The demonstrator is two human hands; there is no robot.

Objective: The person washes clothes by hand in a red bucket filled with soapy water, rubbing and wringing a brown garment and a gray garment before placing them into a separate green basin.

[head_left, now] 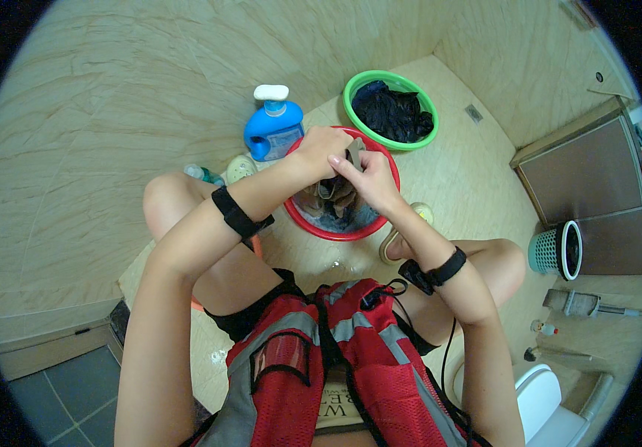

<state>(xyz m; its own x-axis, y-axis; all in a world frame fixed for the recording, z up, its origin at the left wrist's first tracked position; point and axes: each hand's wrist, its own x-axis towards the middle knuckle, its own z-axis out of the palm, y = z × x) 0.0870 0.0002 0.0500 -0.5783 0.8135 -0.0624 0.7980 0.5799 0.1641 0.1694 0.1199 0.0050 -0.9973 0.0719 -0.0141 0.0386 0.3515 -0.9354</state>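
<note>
Close together over a round, red, smooth plastic basin (342,237): left hand (323,153), right hand (372,181). Left: curled, fingertips hidden, cannot tell hold. Right: closed, pinching flat grey-tan piece (356,151) between thumb and fingers, material unclear. Below, in basin: crumpled brown-and-dark wet cloth (328,195), deep folds, partly sunk in greyish sudsy water. Just beside basin: blue plastic jug (261,132) with moulded handle, white rounded oblong piece (271,92) on top. Beyond: round green plastic basin (412,147), heaped with wrinkled black cloth (392,112).
</note>
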